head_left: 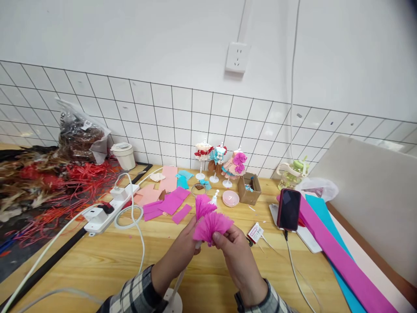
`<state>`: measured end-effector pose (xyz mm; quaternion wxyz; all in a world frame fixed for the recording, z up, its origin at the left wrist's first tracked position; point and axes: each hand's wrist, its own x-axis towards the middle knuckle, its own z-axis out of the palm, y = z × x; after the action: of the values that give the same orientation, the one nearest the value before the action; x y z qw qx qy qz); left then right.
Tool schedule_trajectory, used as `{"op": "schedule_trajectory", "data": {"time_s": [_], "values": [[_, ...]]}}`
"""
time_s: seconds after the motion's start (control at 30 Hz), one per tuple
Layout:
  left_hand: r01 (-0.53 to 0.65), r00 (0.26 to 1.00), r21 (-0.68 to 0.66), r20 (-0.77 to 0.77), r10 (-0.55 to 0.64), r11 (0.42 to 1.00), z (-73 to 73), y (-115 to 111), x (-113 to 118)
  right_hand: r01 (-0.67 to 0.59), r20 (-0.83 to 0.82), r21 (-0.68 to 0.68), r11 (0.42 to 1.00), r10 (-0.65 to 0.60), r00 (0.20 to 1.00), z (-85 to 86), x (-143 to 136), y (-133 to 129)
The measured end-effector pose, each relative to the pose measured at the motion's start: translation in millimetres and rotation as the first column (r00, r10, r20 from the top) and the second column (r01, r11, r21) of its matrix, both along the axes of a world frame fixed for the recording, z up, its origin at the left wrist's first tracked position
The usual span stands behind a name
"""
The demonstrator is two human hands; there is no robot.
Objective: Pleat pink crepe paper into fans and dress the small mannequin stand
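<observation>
A small white dress-form stand (214,198) tilts between my hands, its round base (173,301) near my left forearm. Wrapped around my left hand's (185,243) grip is the form's body, though the fingers are partly hidden behind magenta crepe paper. My right hand (233,252) pinches the lower right edge of a fan-shaped, pleated magenta crepe paper piece (213,226), thumb in front. A second ruffled magenta piece (203,206) stands up behind it, against the form. Flat magenta paper pieces (172,201) lie on the table beyond my left hand.
Three decorated dress forms (230,168) stand by the tiled wall, near a small cardboard box (249,191) and a pink dish (230,198). A power strip (112,208) with cables lies left, beside feathers (29,178). A phone (289,209) and long paper strips (339,243) are right.
</observation>
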<state>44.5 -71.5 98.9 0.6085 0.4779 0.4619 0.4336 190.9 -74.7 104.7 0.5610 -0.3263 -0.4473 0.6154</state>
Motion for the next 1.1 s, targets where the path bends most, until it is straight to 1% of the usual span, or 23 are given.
{"op": "schedule_trajectory", "data": {"time_s": [0.03, 0.07, 0.13, 0.2, 0.3, 0.37, 0.47, 0.53, 0.6, 0.77, 0.87, 1.0, 1.1], "values": [[-0.058, 0.997, -0.021, -0.046, 0.057, 0.998, 5.3, -2, 2, 0.008, -0.017, -0.035, 0.999, -0.009, 1.000, 0.9, -2, 0], [-0.085, 0.994, -0.048, -0.072, 0.081, 0.995, 11.0, -5, 5, 0.027, -0.029, -0.060, 0.998, -0.029, 0.999, 1.3, -5, 1], [-0.092, 0.992, -0.081, -0.088, 0.085, 0.992, 20.5, -9, 12, 0.080, -0.052, -0.089, 0.993, -0.085, 0.995, 0.3, -9, 2], [-0.087, 0.995, -0.091, -0.064, 0.081, 0.992, 24.4, -11, 16, 0.135, -0.065, -0.106, 0.985, -0.142, 0.988, -3.1, -14, 4], [-0.083, 0.996, -0.091, -0.040, 0.079, 0.992, 20.1, -10, 18, 0.192, -0.030, -0.122, 0.974, -0.196, 0.980, -8.2, -16, 4], [-0.074, 0.996, -0.095, -0.054, 0.069, 0.993, 14.8, -8, 17, 0.179, 0.009, -0.136, 0.974, -0.180, 0.984, -8.6, -14, 4], [-0.065, 0.996, -0.094, -0.060, 0.060, 0.993, 9.7, -8, 15, 0.098, 0.026, -0.153, 0.983, -0.095, 0.995, -5.3, -6, 3], [-0.063, 0.997, -0.089, -0.058, 0.058, 0.994, 9.5, -9, 14, 0.030, 0.026, -0.160, 0.987, -0.027, 0.999, -3.3, 0, 3], [-0.058, 0.997, -0.086, -0.063, 0.052, 0.995, 11.2, -11, 16, -0.004, 0.030, -0.172, 0.985, 0.010, 0.999, -3.4, 4, 3], [-0.034, 0.995, -0.086, -0.092, 0.026, 0.996, 13.2, -13, 19, 0.036, 0.033, -0.205, 0.978, -0.030, 0.999, -7.4, 2, 2], [-0.036, 0.995, -0.091, -0.095, 0.028, 0.995, 11.4, -13, 19, 0.071, 0.035, -0.212, 0.975, -0.065, 0.997, -5.8, 0, 1], [-0.052, 0.997, -0.117, -0.068, 0.044, 0.992, 9.8, -14, 20, 0.082, 0.038, -0.209, 0.975, -0.076, 0.996, -2.0, 0, 1], [-0.038, 0.997, -0.093, -0.072, 0.032, 0.995, 7.2, -14, 20, 0.085, 0.034, -0.202, 0.976, -0.080, 0.996, -2.0, 1, 1]]}}
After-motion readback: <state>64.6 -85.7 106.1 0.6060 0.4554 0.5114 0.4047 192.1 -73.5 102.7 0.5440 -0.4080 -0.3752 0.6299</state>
